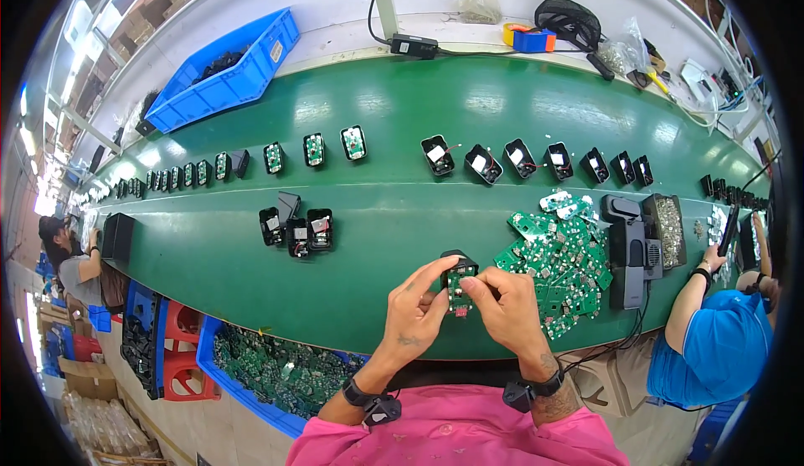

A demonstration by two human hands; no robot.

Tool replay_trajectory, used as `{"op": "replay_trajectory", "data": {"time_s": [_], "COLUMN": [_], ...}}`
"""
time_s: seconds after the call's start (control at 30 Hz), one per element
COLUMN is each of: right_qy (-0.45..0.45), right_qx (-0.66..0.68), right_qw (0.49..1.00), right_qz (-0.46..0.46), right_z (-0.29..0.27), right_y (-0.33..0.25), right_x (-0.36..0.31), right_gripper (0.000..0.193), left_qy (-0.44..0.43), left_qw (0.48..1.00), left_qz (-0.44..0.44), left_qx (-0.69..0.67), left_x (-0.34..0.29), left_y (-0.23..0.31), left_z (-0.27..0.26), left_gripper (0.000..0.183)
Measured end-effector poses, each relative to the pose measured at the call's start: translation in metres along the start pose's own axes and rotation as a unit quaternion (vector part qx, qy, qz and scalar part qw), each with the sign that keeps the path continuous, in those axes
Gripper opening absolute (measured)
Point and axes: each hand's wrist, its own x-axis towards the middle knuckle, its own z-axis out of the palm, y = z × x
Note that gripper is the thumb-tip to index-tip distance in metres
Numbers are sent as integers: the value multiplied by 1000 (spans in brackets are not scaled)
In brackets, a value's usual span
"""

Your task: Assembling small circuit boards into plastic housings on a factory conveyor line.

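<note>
Close to the table's front edge I hold a small black plastic housing with a green circuit board (458, 291) in its opening. My left hand (415, 307) is closed round the housing's left side. From the other side my right hand (507, 308) grips it, its thumb pressed on the board. Something reddish shows at the board's lower end, too small to name. Right of my hands lies a heap of green circuit boards (559, 265). Several black housings (320, 230) sit together to the left, some with a white part inside.
Rows of housings with boards (314, 149) and with white parts (519, 158) cross the green table (402, 206). A black device (626, 252) and a box of small metal parts (668, 230) stand right. Blue bins (226, 81) and two people (720, 340) flank the table.
</note>
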Motion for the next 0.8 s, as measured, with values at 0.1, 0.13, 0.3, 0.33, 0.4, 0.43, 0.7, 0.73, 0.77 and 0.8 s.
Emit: {"op": "replay_trajectory", "data": {"time_s": [0.1, 0.13, 0.3, 0.33, 0.4, 0.43, 0.7, 0.73, 0.77, 0.8], "right_qy": [8, 8, 19, 18, 46, 46, 8, 11, 14, 17], "right_qx": [-18, -18, -66, -65, 18, 17, 72, 73, 74, 76], "right_qw": [1000, 1000, 997, 997, 999, 999, 996, 995, 996, 996], "right_qz": [-1, -1, -29, -29, 14, 14, -59, -61, -54, -47], "right_z": [2, 4, 7, 10, 17, 15, 21, 23, 25, 28], "right_y": [0, 1, 12, 11, 7, 4, 3, 6, 11, 17], "right_x": [1, 1, 2, 2, 1, 1, -6, -6, -6, -4], "right_gripper": [26, 26, 23, 23, 19, 19, 35, 35, 34, 33], "left_qy": [-42, -43, -19, -7, 5, 7, 27, 34, 41, 39], "left_qw": [997, 996, 989, 987, 986, 986, 988, 991, 994, 994], "left_qz": [-52, -49, -92, -95, -98, -97, -57, -37, -17, -14], "left_qx": [-34, -68, -114, -126, -138, -138, -140, -121, -101, -99], "left_x": [0, 1, 4, 4, 4, 5, -4, -3, -1, 2], "left_y": [2, 1, 3, 3, 1, -1, 4, 3, 1, -3], "left_z": [-6, -6, 1, 2, 3, 4, 10, 12, 13, 14], "left_gripper": [50, 49, 42, 40, 38, 36, 32, 31, 31, 31]}}
